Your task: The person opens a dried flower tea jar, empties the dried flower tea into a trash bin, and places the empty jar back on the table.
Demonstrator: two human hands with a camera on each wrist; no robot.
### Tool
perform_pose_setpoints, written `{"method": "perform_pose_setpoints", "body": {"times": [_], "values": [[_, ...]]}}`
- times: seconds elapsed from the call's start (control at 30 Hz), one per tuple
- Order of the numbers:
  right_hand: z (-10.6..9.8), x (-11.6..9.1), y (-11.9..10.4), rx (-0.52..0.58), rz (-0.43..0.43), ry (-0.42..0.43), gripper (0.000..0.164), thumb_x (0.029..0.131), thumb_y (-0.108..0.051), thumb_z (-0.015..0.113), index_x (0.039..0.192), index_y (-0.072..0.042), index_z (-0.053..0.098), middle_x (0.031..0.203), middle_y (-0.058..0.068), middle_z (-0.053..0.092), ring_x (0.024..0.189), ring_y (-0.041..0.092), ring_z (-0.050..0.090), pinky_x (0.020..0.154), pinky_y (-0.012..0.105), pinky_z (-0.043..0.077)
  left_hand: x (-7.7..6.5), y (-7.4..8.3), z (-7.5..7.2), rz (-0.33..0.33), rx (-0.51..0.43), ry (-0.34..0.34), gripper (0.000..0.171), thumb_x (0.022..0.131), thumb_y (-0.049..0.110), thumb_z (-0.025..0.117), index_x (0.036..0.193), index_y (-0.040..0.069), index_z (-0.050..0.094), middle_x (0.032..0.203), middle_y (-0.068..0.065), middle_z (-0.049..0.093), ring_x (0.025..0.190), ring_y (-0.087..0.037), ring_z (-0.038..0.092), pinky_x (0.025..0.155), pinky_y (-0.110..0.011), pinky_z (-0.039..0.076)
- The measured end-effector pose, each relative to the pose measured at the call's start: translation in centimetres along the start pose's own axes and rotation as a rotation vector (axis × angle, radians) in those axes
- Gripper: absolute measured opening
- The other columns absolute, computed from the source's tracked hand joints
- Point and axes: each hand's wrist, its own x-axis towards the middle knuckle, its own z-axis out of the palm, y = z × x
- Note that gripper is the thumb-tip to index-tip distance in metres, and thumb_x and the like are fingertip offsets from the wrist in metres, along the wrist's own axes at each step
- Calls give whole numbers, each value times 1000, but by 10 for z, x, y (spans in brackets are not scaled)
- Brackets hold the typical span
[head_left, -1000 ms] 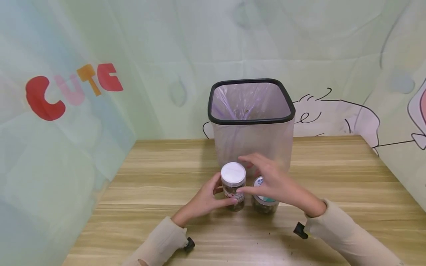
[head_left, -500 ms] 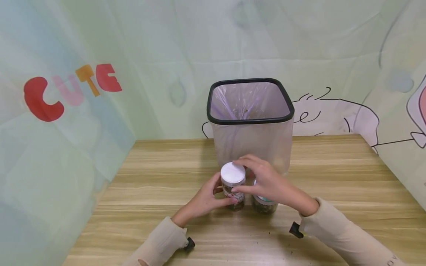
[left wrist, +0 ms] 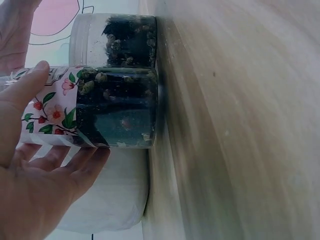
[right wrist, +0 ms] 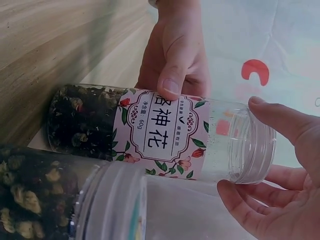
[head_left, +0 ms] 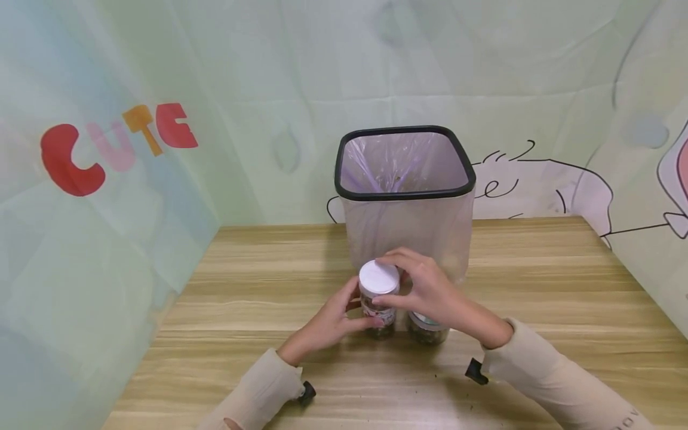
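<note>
A tall clear jar (right wrist: 165, 132) with a white-topped lid (head_left: 378, 277) and a pink flower-printed label stands on the table. Dark dried pieces fill its lower part. My left hand (head_left: 330, 322) grips the jar round its label, thumb across the front. From the right, my right hand (head_left: 430, 292) holds the top of the jar at the lid, thumb on the near side and fingers on the far side. A second, shorter jar (head_left: 428, 331) of similar dried contents stands just to the right, partly hidden under my right hand.
Behind the jars stands a pale waste bin (head_left: 403, 230) with a black rim and a plastic bag inside. A few dark crumbs lie on the wooden table (head_left: 258, 298) near the front. Printed cloth hangs at the back and sides.
My right hand has moved left from beside the jar and closed on its top. The jar has shifted very slightly right. My left hand keeps its grip.
</note>
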Motion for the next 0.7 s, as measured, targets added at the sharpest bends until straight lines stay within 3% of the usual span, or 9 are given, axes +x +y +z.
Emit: {"method": "perform_pose_setpoints", "body": {"times": [0.43, 0.7], "values": [[-15, -4, -7, 104, 39, -60, 61, 77, -20, 86, 129, 3, 63, 130, 13, 61, 108, 22, 63, 83, 28, 57, 0, 11, -7, 24, 77, -83, 73, 92, 19, 73, 151, 18, 31, 142, -2, 49, 132, -17, 47, 109, -40, 40], [-25, -7, -7, 113, 21, -148, 62, 83, -15, 82, 138, 0, 56, 140, 14, 55, 115, 23, 60, 89, 37, 55, 0, 15, -8, 44, 90, -94, 71, 92, 18, 73, 151, 14, 32, 142, -3, 50, 131, -18, 48, 109, -42, 40]]}}
